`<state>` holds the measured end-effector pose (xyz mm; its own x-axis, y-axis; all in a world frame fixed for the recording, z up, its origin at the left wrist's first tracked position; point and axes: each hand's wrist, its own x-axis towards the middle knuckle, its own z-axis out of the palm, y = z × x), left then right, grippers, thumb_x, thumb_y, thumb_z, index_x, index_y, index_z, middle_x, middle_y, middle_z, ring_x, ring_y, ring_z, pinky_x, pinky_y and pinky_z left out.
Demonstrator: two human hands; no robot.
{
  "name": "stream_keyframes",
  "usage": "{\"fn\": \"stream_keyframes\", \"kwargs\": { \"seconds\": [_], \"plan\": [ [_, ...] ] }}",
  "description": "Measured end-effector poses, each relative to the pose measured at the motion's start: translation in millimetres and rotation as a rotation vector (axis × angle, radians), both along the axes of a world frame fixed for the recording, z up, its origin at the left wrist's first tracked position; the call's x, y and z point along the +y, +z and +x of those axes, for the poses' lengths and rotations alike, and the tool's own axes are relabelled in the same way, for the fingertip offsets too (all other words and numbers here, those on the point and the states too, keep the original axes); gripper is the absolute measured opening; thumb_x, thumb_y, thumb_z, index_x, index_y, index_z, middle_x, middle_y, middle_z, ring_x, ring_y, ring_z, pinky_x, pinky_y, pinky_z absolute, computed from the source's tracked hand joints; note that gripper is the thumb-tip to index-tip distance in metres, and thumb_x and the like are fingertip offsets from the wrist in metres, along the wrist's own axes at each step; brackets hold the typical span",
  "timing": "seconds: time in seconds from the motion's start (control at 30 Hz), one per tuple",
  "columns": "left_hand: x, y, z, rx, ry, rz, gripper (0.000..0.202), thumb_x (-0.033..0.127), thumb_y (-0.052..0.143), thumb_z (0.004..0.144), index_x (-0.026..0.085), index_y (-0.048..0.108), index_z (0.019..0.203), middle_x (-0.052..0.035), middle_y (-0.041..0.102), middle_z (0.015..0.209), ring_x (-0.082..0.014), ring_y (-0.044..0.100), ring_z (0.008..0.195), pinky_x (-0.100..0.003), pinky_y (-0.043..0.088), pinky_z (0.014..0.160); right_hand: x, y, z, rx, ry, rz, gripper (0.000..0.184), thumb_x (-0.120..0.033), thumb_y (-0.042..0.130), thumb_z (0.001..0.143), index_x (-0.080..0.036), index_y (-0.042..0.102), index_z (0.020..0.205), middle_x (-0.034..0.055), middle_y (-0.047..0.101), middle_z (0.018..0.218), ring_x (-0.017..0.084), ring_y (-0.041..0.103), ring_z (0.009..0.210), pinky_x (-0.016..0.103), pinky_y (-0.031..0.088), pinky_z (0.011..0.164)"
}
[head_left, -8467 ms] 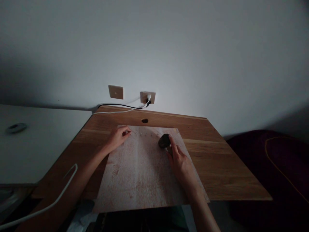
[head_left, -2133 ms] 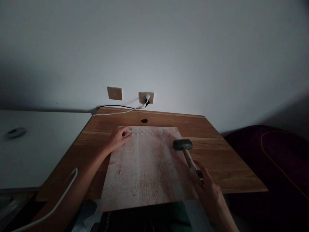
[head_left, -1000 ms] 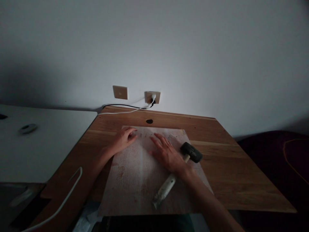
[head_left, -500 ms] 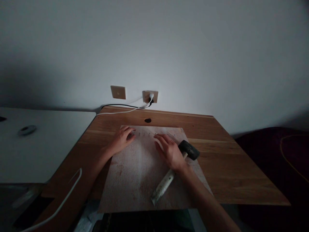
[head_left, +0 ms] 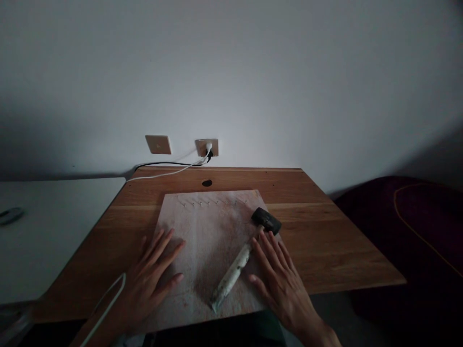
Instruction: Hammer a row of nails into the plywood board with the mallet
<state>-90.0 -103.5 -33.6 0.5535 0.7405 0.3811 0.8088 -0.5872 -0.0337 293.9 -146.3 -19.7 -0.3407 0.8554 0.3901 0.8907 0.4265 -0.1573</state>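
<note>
Nearest, at the bottom of the view: left hand [head_left: 155, 272] palm down, fingers spread wide, gripping nothing, flat on the near left part of a pale board [head_left: 202, 226]. Right hand [head_left: 280, 284] likewise palm down and splayed, empty, flat on the near right part of the same board, wrist out past its near edge.

Between the two hands, a hammer [head_left: 237, 265] lying loose on the board, set on a slant: black head at the far right, close to the board's right edge, pale scuffed handle running down and leftward toward the near edge. Right index fingertip just beside the handle, close under the head; touching or not, impossible to tell in the dim light. Left hand well apart from the hammer.

Farther up, along the board's far edge, a row of small nails [head_left: 213, 202], standing proud and too small to count surely.

Under the board, a wooden surface [head_left: 318, 241], with the board's near edge overhanging it, and a dark round hole [head_left: 207, 183] just beyond the far edge of the board.

On the wall behind, a socket [head_left: 207, 147] with a white plug in it, a blank switch plate [head_left: 158, 144] to its left, and cables [head_left: 162, 169], one white and one black, trailing leftward. Left of all this, a white surface [head_left: 54, 231]; by the left forearm, a white cord [head_left: 106, 301].
</note>
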Motion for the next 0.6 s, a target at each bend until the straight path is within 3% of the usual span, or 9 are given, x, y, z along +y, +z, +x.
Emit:
{"fn": "stream_keyframes", "kwargs": {
  "seconds": [0.2, 0.4, 0.6],
  "plan": [
    [-2, 7.2, 12, 0.045, 0.020, 0.051, 0.068, 0.054, 0.051, 0.101, 0.036, 0.035, 0.164, -0.0067, 0.043, 0.167, -0.0357, 0.044, 0.151, -0.068, 0.020, 0.128, 6, 0.9, 2, -0.062, 0.011, -0.047, 0.083, -0.053, 0.056, 0.104, -0.024, 0.017, 0.171, 0.0130, 0.023, 0.175, 0.039, 0.024, 0.160, 0.066, 0.037, 0.124],
    [-4, 16.0, 22, 0.110, -0.033, 0.047, 0.075, 0.053, 0.049, 0.103, 0.030, 0.021, 0.169, -0.0081, 0.040, 0.168, -0.0309, 0.045, 0.151, -0.056, 0.033, 0.126, 4, -2.1, 11, 0.006, 0.022, -0.022, 0.082, -0.052, 0.056, 0.104, -0.023, 0.019, 0.171, 0.0133, 0.023, 0.175, 0.037, 0.026, 0.160, 0.063, 0.037, 0.125],
    [12, 7.4, 41, 0.106, -0.026, -0.029, 0.070, 0.056, 0.047, 0.105, 0.032, 0.027, 0.167, -0.0074, 0.034, 0.171, -0.0320, 0.038, 0.155, -0.058, 0.033, 0.126, 11, -7.0, 31, 0.018, -0.002, -0.035, 0.078, -0.050, 0.052, 0.107, -0.027, 0.015, 0.171, 0.0124, 0.022, 0.176, 0.034, 0.024, 0.161, 0.061, 0.034, 0.127]
  ]
}}
